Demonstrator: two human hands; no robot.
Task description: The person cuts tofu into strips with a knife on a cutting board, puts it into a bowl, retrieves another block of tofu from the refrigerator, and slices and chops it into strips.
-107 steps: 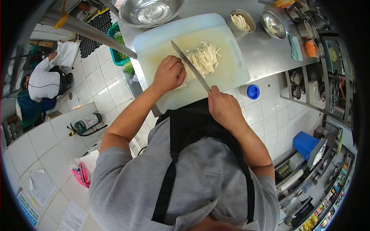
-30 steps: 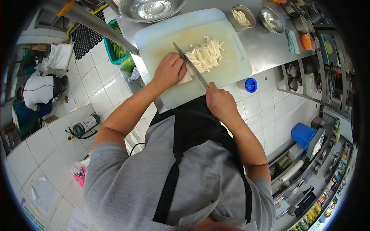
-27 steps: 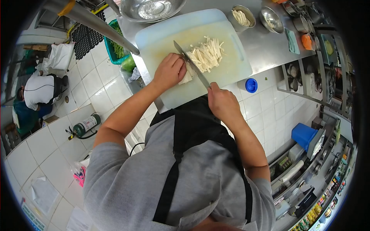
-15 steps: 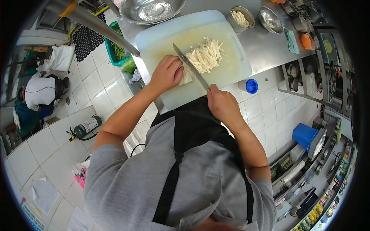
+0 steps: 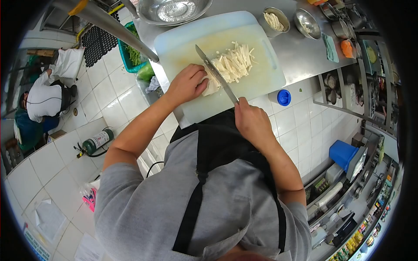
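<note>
A white cutting board [image 5: 183,45] lies on the steel counter, close in front of my body. My right hand [image 5: 253,122] is wrapped around the handle of a kitchen knife [image 5: 218,77]. Its long blade slants across the board, tip pointing away to the upper left, against some pale sliced food. On the left side of the blade, my left hand [image 5: 187,85], fingers curled, presses on a pale food piece [image 5: 212,86] that it partly hides. A loose heap of thin pale strips [image 5: 237,62] spreads to the right of the blade. What the food is, I cannot tell.
A large metal bowl [image 5: 174,11] stands behind the board. Back right are a metal container [image 5: 275,24] of pale strips, a small metal bowl [image 5: 307,24] and a green cloth [image 5: 330,48]. A metal post [image 5: 117,32] rises at left. A person [image 5: 48,98] bends over farther left.
The knife tip sits slightly farther from me, and the blade stays against the food. My left hand keeps its hold on the pale piece. The person at left has shifted a little.
</note>
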